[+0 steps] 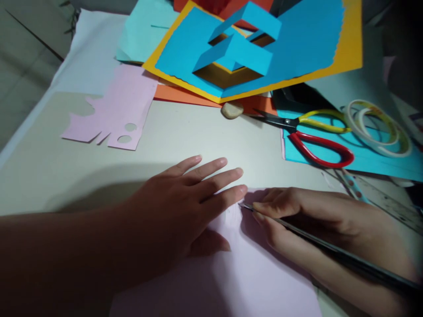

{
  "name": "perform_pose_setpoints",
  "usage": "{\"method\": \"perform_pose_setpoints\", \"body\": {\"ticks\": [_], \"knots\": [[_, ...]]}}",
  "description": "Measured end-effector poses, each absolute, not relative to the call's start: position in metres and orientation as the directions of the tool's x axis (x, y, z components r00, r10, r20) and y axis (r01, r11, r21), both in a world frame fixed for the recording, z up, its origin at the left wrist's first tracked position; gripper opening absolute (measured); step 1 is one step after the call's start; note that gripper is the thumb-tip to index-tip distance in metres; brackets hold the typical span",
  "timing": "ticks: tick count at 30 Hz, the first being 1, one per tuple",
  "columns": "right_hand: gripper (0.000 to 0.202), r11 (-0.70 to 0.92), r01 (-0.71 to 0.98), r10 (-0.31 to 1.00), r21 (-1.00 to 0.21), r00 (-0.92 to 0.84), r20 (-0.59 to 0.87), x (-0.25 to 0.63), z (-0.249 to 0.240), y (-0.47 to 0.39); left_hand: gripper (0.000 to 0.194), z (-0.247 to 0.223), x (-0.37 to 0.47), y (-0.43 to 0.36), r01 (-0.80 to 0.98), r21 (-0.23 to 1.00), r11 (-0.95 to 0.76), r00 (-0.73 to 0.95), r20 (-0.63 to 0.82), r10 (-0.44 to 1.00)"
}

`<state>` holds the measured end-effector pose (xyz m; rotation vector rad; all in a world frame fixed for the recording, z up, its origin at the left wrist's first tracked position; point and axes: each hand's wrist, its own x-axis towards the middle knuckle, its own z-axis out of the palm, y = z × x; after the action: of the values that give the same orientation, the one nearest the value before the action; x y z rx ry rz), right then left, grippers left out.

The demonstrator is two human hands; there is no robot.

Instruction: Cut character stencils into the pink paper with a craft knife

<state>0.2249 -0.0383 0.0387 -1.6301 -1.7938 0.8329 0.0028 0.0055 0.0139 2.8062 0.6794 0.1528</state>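
A pink sheet of paper lies on the table at the bottom centre. My left hand rests flat with its fingers spread, partly on the sheet's upper part and partly on the table. From the right, my right hand pinches a slim dark tool with a metal tip, between thumb and fingers. The tip touches the sheet just beside my left index fingertip. Faint marks show on the paper near it. Whether the tool is a knife or a pen I cannot tell.
A blue and yellow pop-up card stands open at the back. Scissors with red and yellow handles, tape rolls and a ruler lie at the right. A cut pink scrap is back left, an eraser-like pebble behind my hands.
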Motion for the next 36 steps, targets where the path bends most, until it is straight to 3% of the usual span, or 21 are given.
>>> {"method": "perform_pose_setpoints", "body": {"ticks": [14, 27, 36], "knots": [[0.019, 0.172, 0.746, 0.981, -0.643, -0.187, 0.046, 0.232, 0.039, -0.056, 0.052, 0.018, 0.004, 0.004, 0.461, 0.247, -0.853, 0.878, 0.012, 0.478], [0.023, 0.092, 0.691, 0.995, -0.717, -0.082, 0.049, 0.227, 0.03, -0.049, 0.053, 0.018, 0.002, 0.003, 0.476, 0.256, -0.842, 0.871, -0.003, 0.491], [0.021, 0.177, 0.726, 0.975, -0.664, -0.223, 0.016, 0.236, 0.039, -0.054, 0.054, 0.017, 0.004, 0.003, 0.461, 0.265, -0.847, 0.877, 0.01, 0.481]]}}
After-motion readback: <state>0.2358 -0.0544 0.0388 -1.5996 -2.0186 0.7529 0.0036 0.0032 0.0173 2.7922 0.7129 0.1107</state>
